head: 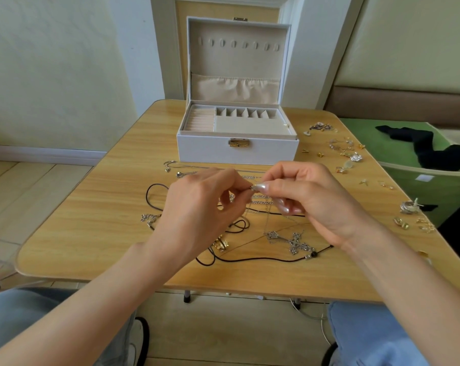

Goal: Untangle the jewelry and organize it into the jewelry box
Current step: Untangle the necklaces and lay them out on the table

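A pale wooden surface (91, 207) fills the view, seen from above a seated person's knees. At its far edge stands a white jewelry box (236, 151), lid raised, with no jewelry visible in its ring rolls or small compartments.

Nearer, two hands meet above the middle of the surface. The left hand (197, 204) and right hand (303, 196) each pinch a silver chain (252, 188) between thumb and forefinger, the other fingers loosely curled.

Under them lies a tangle of necklaces: a black cord (250, 258) loops around a cross pendant (296, 241), and thin chains cross it. Loose earrings (347, 151) are scattered to the right of the box.

The step looks like untangling, with one chain being teased free (or its clasp worked; too small to tell). Sorting into the box seems not yet begun. The next move probably calls for slow, gentle pulling that lifts the chain clear of the cord without tightening any knot.
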### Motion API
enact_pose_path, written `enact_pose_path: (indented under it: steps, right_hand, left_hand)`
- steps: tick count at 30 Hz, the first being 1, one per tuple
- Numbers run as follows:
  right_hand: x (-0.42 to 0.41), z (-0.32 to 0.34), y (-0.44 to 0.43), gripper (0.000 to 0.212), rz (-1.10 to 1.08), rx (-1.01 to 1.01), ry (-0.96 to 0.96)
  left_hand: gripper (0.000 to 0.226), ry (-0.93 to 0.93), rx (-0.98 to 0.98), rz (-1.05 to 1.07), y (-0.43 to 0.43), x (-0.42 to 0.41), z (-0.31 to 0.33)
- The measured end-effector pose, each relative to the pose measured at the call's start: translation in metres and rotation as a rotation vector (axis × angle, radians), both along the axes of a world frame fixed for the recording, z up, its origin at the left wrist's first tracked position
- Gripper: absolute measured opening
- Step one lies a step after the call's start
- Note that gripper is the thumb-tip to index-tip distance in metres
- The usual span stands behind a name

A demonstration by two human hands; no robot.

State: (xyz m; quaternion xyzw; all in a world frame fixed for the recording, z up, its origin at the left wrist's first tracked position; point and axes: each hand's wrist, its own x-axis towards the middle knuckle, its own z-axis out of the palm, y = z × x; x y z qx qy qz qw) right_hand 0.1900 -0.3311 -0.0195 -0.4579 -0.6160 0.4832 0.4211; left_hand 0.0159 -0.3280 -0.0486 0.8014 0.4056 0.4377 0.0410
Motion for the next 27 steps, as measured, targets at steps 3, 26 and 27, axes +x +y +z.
enact_pose_path:
  steps: [3,26,27]
  right_hand:
    - [0.000,0.000,0.000,0.008,0.001,-0.003,-0.004]
    - [0.005,0.010,0.001,0.013,0.106,0.208,-0.094]
    - [0.005,0.010,0.001,0.014,0.120,0.208,-0.095]
  left_hand:
    - [0.017,0.015,0.016,-0.008,0.000,0.001,-0.001]
    - [0.013,-0.036,-0.131,-0.128,-0.003,0.006,-0.001]
    - [0.013,-0.033,-0.131,-0.127,-0.003,0.006,-0.001]
